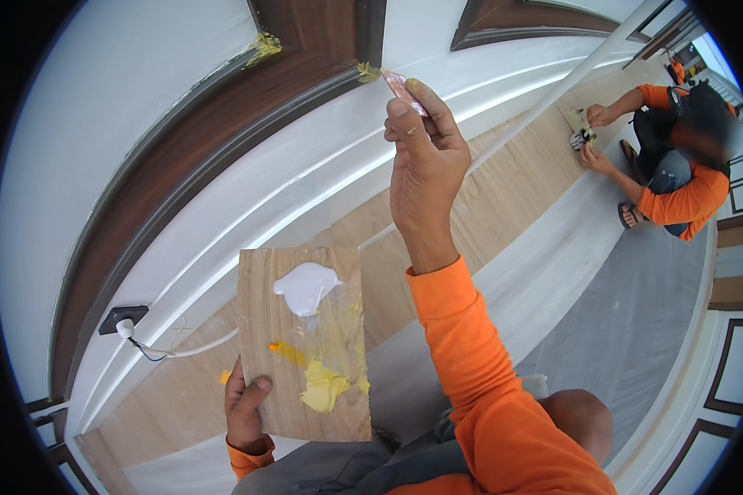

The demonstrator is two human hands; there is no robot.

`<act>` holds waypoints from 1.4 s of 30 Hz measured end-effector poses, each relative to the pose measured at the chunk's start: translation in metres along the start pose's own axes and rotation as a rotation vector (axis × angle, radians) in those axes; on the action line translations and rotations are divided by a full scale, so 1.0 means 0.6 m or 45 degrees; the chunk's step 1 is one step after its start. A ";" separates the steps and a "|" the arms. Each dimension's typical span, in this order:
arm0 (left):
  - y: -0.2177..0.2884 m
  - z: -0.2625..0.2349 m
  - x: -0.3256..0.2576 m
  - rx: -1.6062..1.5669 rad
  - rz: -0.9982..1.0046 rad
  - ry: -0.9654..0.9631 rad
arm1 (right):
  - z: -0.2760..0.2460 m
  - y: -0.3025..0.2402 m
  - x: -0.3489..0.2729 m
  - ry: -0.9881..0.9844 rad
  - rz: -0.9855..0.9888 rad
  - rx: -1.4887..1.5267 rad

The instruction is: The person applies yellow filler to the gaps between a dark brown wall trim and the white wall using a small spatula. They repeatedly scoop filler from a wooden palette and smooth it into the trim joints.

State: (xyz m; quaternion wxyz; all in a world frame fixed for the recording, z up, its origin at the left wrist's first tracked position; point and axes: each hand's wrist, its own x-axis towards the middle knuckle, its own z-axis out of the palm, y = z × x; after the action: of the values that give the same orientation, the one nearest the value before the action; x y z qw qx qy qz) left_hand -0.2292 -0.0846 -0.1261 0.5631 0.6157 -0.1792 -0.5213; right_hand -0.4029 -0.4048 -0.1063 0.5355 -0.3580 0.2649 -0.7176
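Observation:
My left hand (248,406) grips the lower left edge of a flat wood-grain board (257,330), thumb on top. The board carries a white blob of paste (307,287), a pale yellow heap (324,386) and a short deeper-yellow streak (287,353). Raised high, my right hand (428,161) pinches a small flat pinkish scraper-like piece (404,91) between thumb and fingers. Its tip is at a yellow smear (368,73) on the lower corner of the dark brown wall moulding (173,144). Another yellow smear (264,49) marks the moulding's inner corner to the left.
A black wall socket (124,318) with a white plug and cable sits low at the left. A long white pole or pipe (545,95) slants across the right. Beyond it a co-worker in orange sleeves (677,202) squats on the floor, handling a small object.

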 end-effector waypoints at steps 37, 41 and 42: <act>0.008 0.020 0.007 -0.110 0.100 -0.098 | -0.044 -0.055 -0.045 -0.007 0.030 -0.309; 0.030 0.024 -0.007 -0.056 0.168 -0.020 | -0.038 -0.049 -0.039 0.008 0.079 -0.215; 0.044 0.025 -0.013 -0.032 0.191 -0.021 | -0.034 -0.041 -0.037 0.001 0.090 -0.225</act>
State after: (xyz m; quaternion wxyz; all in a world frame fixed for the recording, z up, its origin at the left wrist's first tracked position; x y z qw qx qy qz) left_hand -0.2353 -0.0941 -0.0965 0.6066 0.5893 -0.2228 -0.4849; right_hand -0.4299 -0.3762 -0.1050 0.5268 -0.3941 0.3398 -0.6721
